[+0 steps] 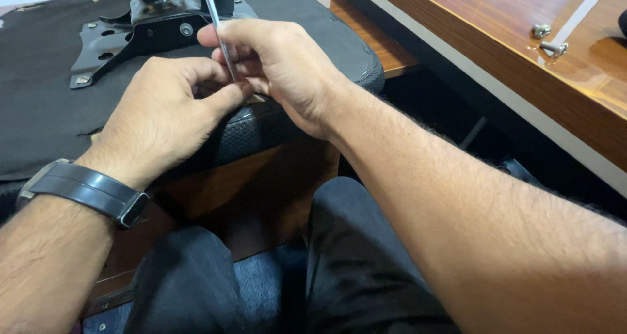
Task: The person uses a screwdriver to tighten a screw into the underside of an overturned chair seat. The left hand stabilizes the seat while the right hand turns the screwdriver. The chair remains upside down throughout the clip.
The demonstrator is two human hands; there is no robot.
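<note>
While both hands meet over the edge of the upturned black fabric-covered chair seat (46, 105), the right hand (281, 69) curls its fingers around a thin silver metal rod (219, 30), the shaft of a tool that slants up toward the top of the frame. Left hand (166, 112) is closed too, thumb and forefinger pinched at the rod's lower end, right against the right hand's fingers; whatever tiny part sits in that pinch is hidden. A dark wristwatch with a black strap (85, 190) rides on the left wrist. Just behind the hands, the black steel mounting plate (140, 30) lies bolted on the seat's underside. Off to the right, two small silver bolts (548, 40) rest on the glossy brown wooden tabletop (509, 14), well apart from the hands.
</note>
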